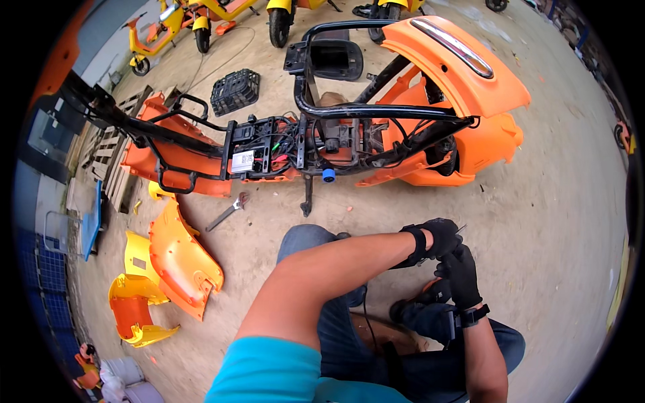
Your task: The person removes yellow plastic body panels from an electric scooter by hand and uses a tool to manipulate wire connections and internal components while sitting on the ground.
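Both my hands wear black gloves and meet above my bent knees, to the right of centre. My left hand is closed, and a thin, metal-looking tip sticks out beside its fingers. Just below and touching it, my right hand is also closed, its fingers pinched together. What either hand grips is mostly hidden by the gloves. Beyond them lies a partly stripped electric scooter with an orange rear body, a black tubular frame and exposed wiring. A blue round connector hangs at its near side.
An adjustable wrench lies on the concrete floor near orange and yellow body panels. Behind the scooter are a black plastic basket and a black tray. Wooden pallets stand left; yellow scooters line the back.
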`<state>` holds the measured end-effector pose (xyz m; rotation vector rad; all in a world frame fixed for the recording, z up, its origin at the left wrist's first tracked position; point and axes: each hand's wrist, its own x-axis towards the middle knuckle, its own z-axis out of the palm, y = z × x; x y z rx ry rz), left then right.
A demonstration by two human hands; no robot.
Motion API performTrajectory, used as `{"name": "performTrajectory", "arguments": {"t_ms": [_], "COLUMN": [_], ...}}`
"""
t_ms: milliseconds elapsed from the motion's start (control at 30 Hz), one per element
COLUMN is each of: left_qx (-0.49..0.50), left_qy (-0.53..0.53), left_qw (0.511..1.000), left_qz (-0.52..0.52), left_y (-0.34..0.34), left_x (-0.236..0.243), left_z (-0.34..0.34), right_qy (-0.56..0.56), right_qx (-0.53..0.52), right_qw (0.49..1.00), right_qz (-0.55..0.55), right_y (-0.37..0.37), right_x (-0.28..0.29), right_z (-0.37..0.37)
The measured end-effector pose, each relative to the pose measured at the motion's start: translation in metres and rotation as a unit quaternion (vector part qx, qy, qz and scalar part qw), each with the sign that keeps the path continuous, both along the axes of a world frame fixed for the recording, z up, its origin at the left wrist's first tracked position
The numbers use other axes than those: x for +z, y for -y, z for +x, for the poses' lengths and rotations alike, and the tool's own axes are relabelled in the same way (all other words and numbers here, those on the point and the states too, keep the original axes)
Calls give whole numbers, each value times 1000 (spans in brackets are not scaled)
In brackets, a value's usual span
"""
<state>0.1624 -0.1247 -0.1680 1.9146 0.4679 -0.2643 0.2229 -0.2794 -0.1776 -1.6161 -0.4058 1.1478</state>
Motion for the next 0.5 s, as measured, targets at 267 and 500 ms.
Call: {"name": "performTrajectory", "arguments": {"t_ms": [267,500], "left_qx": [60,94], "left_qy": [82,106], "left_qw": [991,990], "left_qz": [86,14], "left_y": [-5,-13], "left_x": [-9,-1], "left_z": [14,15], "right_qy": [-36,-106], "right_qx": [48,15], "right_qw": [996,993], "right_qz": [67,45], "right_y": [6,2], "right_x": [-2,4], "right_z": [0,1]}}
